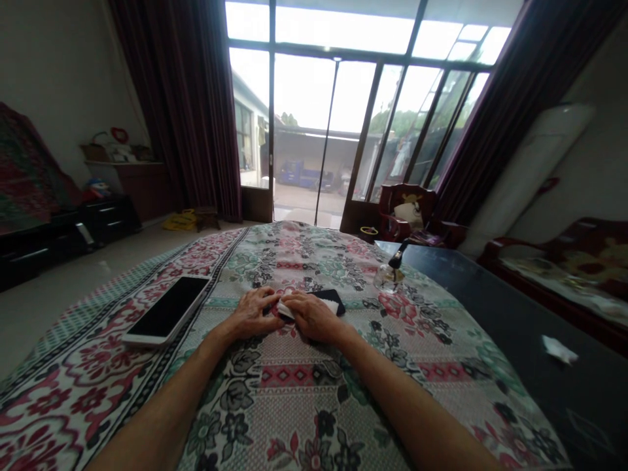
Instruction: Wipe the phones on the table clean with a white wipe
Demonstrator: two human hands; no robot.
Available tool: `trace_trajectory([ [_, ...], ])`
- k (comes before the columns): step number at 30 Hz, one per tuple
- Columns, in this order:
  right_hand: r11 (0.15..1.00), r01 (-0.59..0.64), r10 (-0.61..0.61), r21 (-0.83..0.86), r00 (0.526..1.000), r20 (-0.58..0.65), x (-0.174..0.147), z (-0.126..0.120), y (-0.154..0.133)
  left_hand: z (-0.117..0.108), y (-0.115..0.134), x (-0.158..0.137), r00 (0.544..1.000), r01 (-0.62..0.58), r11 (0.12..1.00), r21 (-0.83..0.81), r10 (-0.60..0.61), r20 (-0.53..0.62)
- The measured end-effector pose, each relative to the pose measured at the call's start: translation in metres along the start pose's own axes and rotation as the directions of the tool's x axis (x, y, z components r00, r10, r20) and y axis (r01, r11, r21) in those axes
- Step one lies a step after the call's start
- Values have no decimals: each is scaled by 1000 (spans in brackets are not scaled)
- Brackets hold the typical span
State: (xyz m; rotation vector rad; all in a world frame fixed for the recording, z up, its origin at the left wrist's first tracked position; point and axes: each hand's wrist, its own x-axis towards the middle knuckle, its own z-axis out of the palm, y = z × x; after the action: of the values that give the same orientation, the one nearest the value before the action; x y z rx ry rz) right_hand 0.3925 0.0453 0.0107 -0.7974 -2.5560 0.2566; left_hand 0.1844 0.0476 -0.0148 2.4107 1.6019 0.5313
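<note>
A dark flat slab with rounded corners, like a phone (335,297), lies on the table, mostly hidden under my right hand (313,316). That hand is closed over a white cloth or tissue (285,310) and presses it on the slab's top; a bit of white also shows by the knuckles. My left hand (256,313) rests just left of it, thumb and fingers apart, tips at the slab's left end. Whether those tips grip the edge is hard to make out. Off to the left lies a larger white-framed phone (169,310) with a black screen.
Toward the right of the patterned tablecloth (314,405) stands a clear glass container (389,280) with a black-handled item (398,254) at it. Beyond is a dark table (490,307) bearing a crumpled white tissue (559,350). A wooden armchair (407,209) and glass doors are behind.
</note>
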Motion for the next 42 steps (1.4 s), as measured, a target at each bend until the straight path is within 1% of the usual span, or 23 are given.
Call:
trace_trajectory([
  [7, 988, 61, -69, 139, 996, 51, -16, -15, 5, -6, 4, -2, 999, 7, 1000, -2, -7, 47],
  [12, 992, 77, -78, 104, 997, 6, -21, -13, 3, -6, 2, -2, 999, 0, 1000, -26, 1, 44],
  [16, 990, 108, -111, 92, 993, 30, -18, -5, -9, -3, 0, -1, 1000, 2, 999, -43, -1, 21],
  [19, 987, 114, -119, 117, 992, 34, -18, -7, -8, -2, -1, -2, 1000, -11, 999, -42, 12, 10],
  [21, 990, 70, -74, 121, 997, 30, -21, -13, -1, -2, -2, -2, 1000, -19, 999, -41, 20, 15],
  [23, 994, -8, 7, 108, 1000, 10, -25, -22, 9, -2, -2, -2, 999, -29, 999, -42, 30, 14],
  [25, 992, -85, 89, 95, 995, -37, -30, -29, 18, -2, -3, -1, 999, -36, 998, -46, 37, 9],
  [27, 988, -120, 128, 95, 988, -85, -33, -32, 23, -2, -3, 0, 999, -33, 998, -49, 33, 3],
  [28, 988, -118, 128, 98, 986, -103, -33, -31, 22, -2, -2, 0, 1000, -31, 998, -50, 31, 1],
  [31, 993, -39, 51, 108, 993, -108, -29, -22, 10, -2, 0, 0, 1000, -22, 999, -43, 22, -5],
  [34, 994, 71, -68, 79, 997, -43, -22, -9, -9, -2, 1, 0, 1000, -19, 999, -31, 18, -16],
  [36, 993, 112, -112, 47, 994, -12, -18, -3, -17, -1, 1, -1, 1000, -17, 1000, -21, 17, -21],
  [39, 991, 127, -127, 39, 992, -8, -18, -1, -16, 0, -1, 0, 1000, -14, 1000, -14, 14, -22],
  [42, 992, 97, -97, 76, 995, -11, -22, -7, -4, 1, -3, 1, 999, -28, 999, -17, 28, -20],
])
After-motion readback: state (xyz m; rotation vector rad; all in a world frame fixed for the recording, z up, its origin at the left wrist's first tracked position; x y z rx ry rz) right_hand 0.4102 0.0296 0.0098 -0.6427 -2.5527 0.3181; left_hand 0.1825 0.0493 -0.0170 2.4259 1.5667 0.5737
